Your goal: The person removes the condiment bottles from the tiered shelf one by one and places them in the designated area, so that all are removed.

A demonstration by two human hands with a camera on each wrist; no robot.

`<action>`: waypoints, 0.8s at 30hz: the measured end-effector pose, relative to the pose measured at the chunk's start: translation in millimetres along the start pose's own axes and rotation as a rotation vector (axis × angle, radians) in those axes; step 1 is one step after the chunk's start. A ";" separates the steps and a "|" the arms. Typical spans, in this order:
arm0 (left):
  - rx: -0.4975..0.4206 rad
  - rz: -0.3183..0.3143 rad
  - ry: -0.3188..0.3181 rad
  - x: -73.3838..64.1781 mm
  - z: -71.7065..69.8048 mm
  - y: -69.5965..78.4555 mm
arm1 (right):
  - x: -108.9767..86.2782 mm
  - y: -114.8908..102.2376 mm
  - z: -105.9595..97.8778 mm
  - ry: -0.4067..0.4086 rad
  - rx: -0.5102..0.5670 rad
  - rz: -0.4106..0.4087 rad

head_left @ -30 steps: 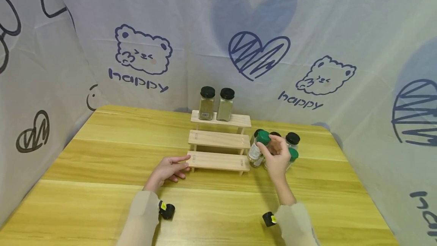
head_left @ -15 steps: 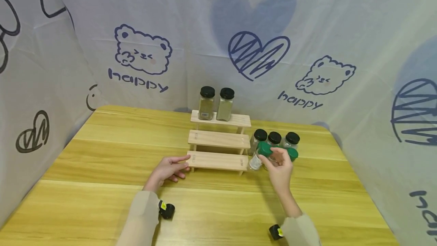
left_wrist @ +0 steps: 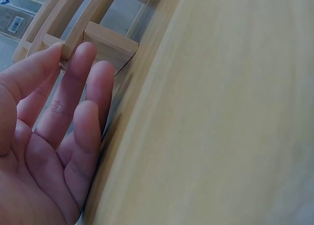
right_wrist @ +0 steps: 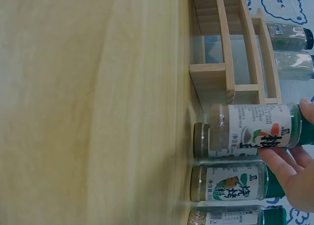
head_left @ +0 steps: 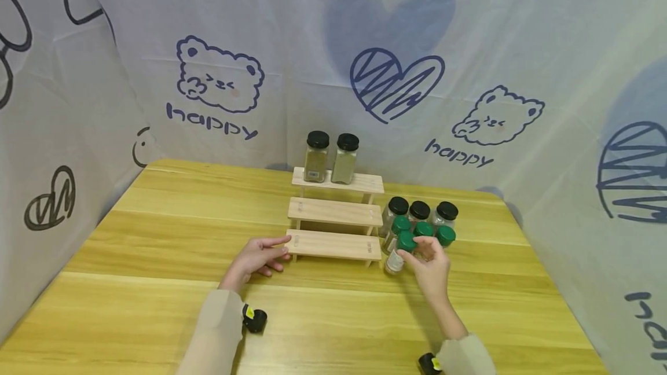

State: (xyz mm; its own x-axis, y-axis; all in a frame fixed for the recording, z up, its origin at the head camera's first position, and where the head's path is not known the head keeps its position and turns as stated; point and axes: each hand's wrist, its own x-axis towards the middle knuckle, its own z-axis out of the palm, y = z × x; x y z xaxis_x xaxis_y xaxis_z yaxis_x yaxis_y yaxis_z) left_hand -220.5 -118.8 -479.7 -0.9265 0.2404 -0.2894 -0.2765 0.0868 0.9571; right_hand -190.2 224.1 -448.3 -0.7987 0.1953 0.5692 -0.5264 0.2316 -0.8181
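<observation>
My right hand (head_left: 432, 268) pinches the green lid of a clear spice jar (right_wrist: 257, 126) with a white label. The jar tilts slightly in the head view, just in front of the other green-lidded jars and near the rack's right end. In the right wrist view its base sits a little higher off the table than its neighbours' bases. My left hand (head_left: 256, 258) holds the left end of the lowest step of a three-step wooden rack (head_left: 333, 246), thumb and forefinger at either side of the board's end. Two black-lidded jars (head_left: 315, 161) stand on the top step.
Right of the rack stand several jars in rows: black-lidded jars (head_left: 446, 213) behind, green-lidded jars (head_left: 445, 236) in front. The wooden table (head_left: 333, 317) stretches forward to a printed cloth (head_left: 292, 45) hanging behind it.
My right hand has brought the green-lidded jar down and toward the front, uncovering the jars behind it. The left hand stays at the rack's lowest step.
</observation>
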 end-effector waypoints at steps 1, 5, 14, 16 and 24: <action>0.003 0.004 -0.001 0.1 -0.2 0.1 | -0.2 -3.6 0.6 0.002 -0.034 0.030; 0.003 -0.001 0.005 0.0 -0.3 0.0 | -0.4 -16.0 3.3 -0.005 -0.049 0.112; 0.010 0.012 -0.010 -1.6 -0.6 0.6 | -3.0 -28.0 5.5 0.006 -0.120 0.205; 0.007 0.010 -0.010 -1.5 -1.1 1.3 | -3.8 -22.5 4.3 0.009 -0.108 0.198; 0.008 0.011 -0.019 -1.6 -1.2 2.0 | -8.5 2.8 -2.1 -0.006 -0.060 0.183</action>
State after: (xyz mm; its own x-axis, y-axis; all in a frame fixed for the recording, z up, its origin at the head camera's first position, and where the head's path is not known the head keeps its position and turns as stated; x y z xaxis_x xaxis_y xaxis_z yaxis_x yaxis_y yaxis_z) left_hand -219.8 -120.2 -477.3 -0.9245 0.2595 -0.2791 -0.2640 0.0922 0.9601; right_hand -184.2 225.1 -455.2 -0.8812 0.2336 0.4110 -0.3544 0.2489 -0.9014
